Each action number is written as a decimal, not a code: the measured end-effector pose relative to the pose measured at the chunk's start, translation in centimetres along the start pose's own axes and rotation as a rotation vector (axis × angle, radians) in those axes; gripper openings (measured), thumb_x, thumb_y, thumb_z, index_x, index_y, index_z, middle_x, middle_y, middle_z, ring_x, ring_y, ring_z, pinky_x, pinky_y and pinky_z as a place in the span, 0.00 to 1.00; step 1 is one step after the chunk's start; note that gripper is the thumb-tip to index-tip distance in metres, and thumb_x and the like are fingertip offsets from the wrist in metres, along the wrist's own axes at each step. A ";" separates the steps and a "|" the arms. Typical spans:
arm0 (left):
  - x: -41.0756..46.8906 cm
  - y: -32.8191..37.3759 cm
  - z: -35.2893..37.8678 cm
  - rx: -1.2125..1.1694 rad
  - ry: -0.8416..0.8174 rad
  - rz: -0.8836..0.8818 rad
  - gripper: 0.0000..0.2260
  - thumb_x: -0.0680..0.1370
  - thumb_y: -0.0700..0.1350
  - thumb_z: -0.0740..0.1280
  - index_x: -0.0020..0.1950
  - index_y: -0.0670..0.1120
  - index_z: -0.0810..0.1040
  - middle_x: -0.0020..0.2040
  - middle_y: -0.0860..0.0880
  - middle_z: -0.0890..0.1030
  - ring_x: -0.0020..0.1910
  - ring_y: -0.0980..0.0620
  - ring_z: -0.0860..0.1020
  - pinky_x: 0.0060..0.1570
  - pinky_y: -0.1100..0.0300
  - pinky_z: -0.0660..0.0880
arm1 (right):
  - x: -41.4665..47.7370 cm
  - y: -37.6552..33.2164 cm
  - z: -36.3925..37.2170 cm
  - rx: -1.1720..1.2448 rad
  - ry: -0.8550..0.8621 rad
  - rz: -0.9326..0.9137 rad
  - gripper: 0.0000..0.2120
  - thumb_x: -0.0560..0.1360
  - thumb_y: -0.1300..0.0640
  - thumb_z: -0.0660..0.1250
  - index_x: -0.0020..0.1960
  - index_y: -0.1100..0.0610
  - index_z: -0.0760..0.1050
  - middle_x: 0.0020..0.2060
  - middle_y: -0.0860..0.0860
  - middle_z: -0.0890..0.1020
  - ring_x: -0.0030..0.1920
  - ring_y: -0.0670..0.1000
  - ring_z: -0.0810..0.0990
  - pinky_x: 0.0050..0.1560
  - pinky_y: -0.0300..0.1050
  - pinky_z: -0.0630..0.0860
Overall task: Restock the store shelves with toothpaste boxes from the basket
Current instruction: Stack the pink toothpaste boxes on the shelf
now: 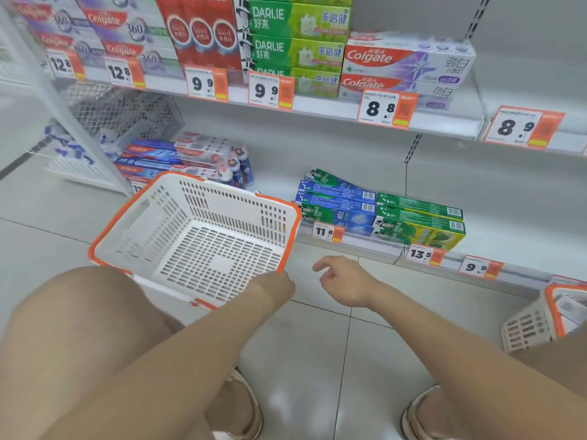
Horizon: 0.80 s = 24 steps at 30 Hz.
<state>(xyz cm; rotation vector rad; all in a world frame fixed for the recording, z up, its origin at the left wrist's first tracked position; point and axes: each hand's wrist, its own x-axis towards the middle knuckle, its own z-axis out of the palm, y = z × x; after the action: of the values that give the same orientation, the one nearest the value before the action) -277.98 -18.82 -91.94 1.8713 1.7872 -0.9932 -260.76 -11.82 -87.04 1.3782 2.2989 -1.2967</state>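
A white basket with an orange rim (193, 236) hangs tilted in front of the bottom shelf, and nothing lies inside it. My left hand (275, 288) holds its near right corner; the fingers are hidden under the rim. To the right, my right hand (341, 282) hovers above the floor with loosely curled fingers and holds nothing. On the bottom shelf stand stacked blue toothpaste boxes (336, 206) and green toothpaste boxes (419, 222). More Colgate boxes (408, 63) and Darlie boxes (295, 42) fill the shelf above.
A second white and orange basket (540, 319) with something in it sits on the floor at the right edge. Blue and red boxes (178, 157) are stacked bottom left beside a wire mesh divider (124, 112). Price tags line the shelf edges. My knees and shoes are below.
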 end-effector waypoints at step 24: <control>-4.0 18.4 -25.8 -0.356 0.561 0.434 0.12 0.83 0.50 0.60 0.59 0.47 0.80 0.60 0.42 0.81 0.59 0.38 0.79 0.48 0.52 0.75 | -19.9 7.6 -15.4 -0.539 0.531 0.569 0.08 0.81 0.54 0.62 0.58 0.56 0.72 0.58 0.57 0.78 0.59 0.62 0.80 0.54 0.52 0.69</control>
<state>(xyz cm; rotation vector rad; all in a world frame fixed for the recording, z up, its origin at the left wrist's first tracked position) -253.90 -6.20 -75.15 2.2828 1.5654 0.0144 -239.43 -11.56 -71.71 2.0846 2.0285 -0.1357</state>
